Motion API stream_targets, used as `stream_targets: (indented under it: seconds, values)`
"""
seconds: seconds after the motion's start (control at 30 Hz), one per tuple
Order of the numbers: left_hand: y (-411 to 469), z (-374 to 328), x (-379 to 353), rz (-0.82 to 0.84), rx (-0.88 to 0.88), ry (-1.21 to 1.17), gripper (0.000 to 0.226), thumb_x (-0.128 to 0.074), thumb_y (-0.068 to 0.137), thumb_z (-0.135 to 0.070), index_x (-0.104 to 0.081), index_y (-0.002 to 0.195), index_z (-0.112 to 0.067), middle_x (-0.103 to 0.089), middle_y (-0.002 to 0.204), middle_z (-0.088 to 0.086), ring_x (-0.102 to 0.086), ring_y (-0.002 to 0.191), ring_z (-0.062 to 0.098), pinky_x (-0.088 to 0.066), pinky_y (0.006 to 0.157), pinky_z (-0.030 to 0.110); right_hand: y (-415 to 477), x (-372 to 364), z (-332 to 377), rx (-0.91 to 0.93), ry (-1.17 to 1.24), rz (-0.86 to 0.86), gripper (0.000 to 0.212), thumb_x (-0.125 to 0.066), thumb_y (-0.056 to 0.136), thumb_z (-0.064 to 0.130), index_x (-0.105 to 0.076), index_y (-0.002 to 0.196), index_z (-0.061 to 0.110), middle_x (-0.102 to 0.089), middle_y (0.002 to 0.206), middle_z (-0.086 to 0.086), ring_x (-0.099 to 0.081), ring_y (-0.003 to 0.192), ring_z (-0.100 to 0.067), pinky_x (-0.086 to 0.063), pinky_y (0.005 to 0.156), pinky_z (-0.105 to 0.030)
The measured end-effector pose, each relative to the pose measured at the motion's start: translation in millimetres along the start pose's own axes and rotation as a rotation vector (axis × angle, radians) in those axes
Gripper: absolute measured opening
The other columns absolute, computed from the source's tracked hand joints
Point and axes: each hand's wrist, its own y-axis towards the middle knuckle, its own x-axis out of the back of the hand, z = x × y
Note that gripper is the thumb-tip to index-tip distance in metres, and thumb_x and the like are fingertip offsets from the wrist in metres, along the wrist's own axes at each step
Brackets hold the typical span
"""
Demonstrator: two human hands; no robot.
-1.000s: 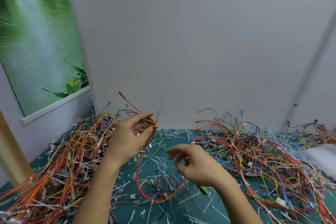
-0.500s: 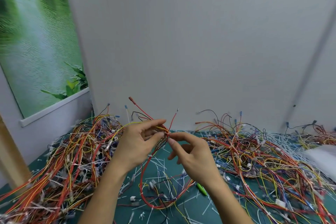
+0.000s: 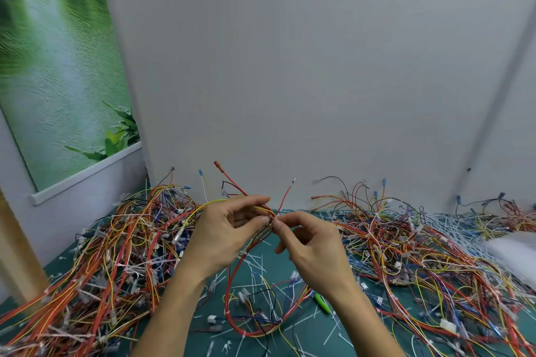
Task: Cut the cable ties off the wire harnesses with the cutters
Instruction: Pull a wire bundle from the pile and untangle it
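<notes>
Right hand has risen to meet left hand; both pinch the wire harness between them. Step: likely finding the next cut point. Next: retrieve cutters, lying on desk below right hand.

— Any lettering you can read at your bench?
— None. Your poster shows leaves and water, no words.
— And the connectors on your wires?
— Too small and blurred; you can read no mark on them.
</notes>
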Motion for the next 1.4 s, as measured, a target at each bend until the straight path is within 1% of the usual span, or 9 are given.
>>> stream_targets:
  seconds: [0.13, 0.33, 0.47, 0.67, 0.8, 0.97, 1.13, 1.23, 1.4]
  values:
    - [1, 0, 1, 0.011, 0.012, 0.016, 0.039, -0.079, 0.084, -0.010, -0.073, 0.118, -0.030, -0.078, 0.103, -0.003, -0.074, 0.099, 0.017, -0.059, 0.090, 0.030, 1, 2, 2, 0.002, -0.014, 0.012, 0.009, -0.070, 0.099, 0.034, -0.074, 0.095, 0.028, -0.074, 0.067, 0.002, -0.064, 0.054, -0.007, -0.045, 0.052, -0.020]
    - [1, -2, -1, 0.031, 0.003, 0.063, 0.037, -0.077, 0.087, -0.012, -0.071, 0.121, -0.027, -0.077, 0.104, -0.006, -0.073, 0.101, 0.014, -0.058, 0.091, 0.029, 1, 4, 4, 0.015, -0.045, 0.036, 0.008, -0.068, 0.100, 0.028, -0.071, 0.095, 0.022, -0.073, 0.072, 0.001, -0.066, 0.058, -0.004, -0.040, 0.051, -0.013]
    - [0, -5, -1, 0.037, 0.008, 0.045, 0.037, -0.077, 0.084, -0.017, -0.071, 0.119, -0.028, -0.077, 0.103, -0.005, -0.074, 0.100, 0.014, -0.058, 0.090, 0.027, -1, 4, 6, 0.033, -0.049, 0.063, 0.009, -0.065, 0.102, 0.026, -0.066, 0.096, 0.020, -0.071, 0.072, 0.002, -0.062, 0.052, 0.000, -0.039, 0.049, -0.011]
    - [-2, -7, -3, 0.015, -0.016, 0.076, 0.036, -0.079, 0.082, -0.022, -0.072, 0.117, -0.024, -0.078, 0.096, -0.002, -0.074, 0.095, 0.016, -0.059, 0.090, 0.030, -1, 4, 6, 0.080, -0.089, 0.082, 0.008, -0.062, 0.104, 0.019, -0.062, 0.097, 0.017, -0.067, 0.075, 0.010, -0.065, 0.058, -0.004, -0.040, 0.052, -0.010]
    - [-3, -8, -8, 0.001, -0.049, 0.226, 0.031, -0.081, 0.083, -0.025, -0.072, 0.113, -0.029, -0.076, 0.086, -0.007, -0.073, 0.087, 0.010, -0.059, 0.086, 0.035, -1, 1, 4, 0.084, -0.148, 0.107, 0.007, -0.063, 0.103, 0.015, -0.063, 0.096, 0.014, -0.066, 0.073, 0.010, -0.065, 0.060, -0.004, -0.041, 0.055, -0.010]
    - [-4, -12, -11, -0.044, 0.007, 0.209, 0.030, -0.083, 0.081, -0.025, -0.074, 0.110, -0.030, -0.076, 0.085, -0.009, -0.073, 0.086, 0.008, -0.059, 0.086, 0.035, 0, 1, 1, 0.053, -0.155, 0.106, 0.006, -0.068, 0.099, 0.024, -0.063, 0.096, 0.022, -0.068, 0.078, 0.010, -0.069, 0.068, -0.010, -0.048, 0.058, -0.017]
    - [-4, -15, -22, -0.101, 0.033, 0.226, 0.028, -0.084, 0.080, -0.025, -0.075, 0.105, -0.034, -0.077, 0.084, -0.011, -0.073, 0.083, 0.007, -0.060, 0.082, 0.035, 1, -5, -3, 0.061, -0.231, -0.037, 0.016, -0.079, 0.089, 0.029, -0.064, 0.090, 0.024, -0.068, 0.080, 0.013, -0.066, 0.073, -0.009, -0.046, 0.061, -0.015]
    - [-4, -18, -23, -0.081, 0.060, 0.193, 0.029, -0.081, 0.084, -0.020, -0.074, 0.111, -0.031, -0.077, 0.087, -0.013, -0.073, 0.087, 0.004, -0.059, 0.086, 0.032, 2, -3, -3, 0.100, -0.203, -0.103, 0.016, -0.081, 0.089, 0.026, -0.066, 0.096, 0.024, -0.069, 0.084, 0.015, -0.068, 0.076, -0.008, -0.045, 0.061, -0.012]
    - [-6, -25, -15, -0.037, 0.059, 0.146, 0.033, -0.071, 0.092, -0.012, -0.071, 0.122, -0.026, -0.077, 0.094, -0.008, -0.073, 0.093, 0.007, -0.060, 0.086, 0.028, 4, 7, 2, 0.103, -0.046, -0.036, 0.010, -0.079, 0.093, 0.030, -0.073, 0.100, 0.027, -0.073, 0.087, 0.015, -0.070, 0.078, -0.010, -0.049, 0.061, -0.016]
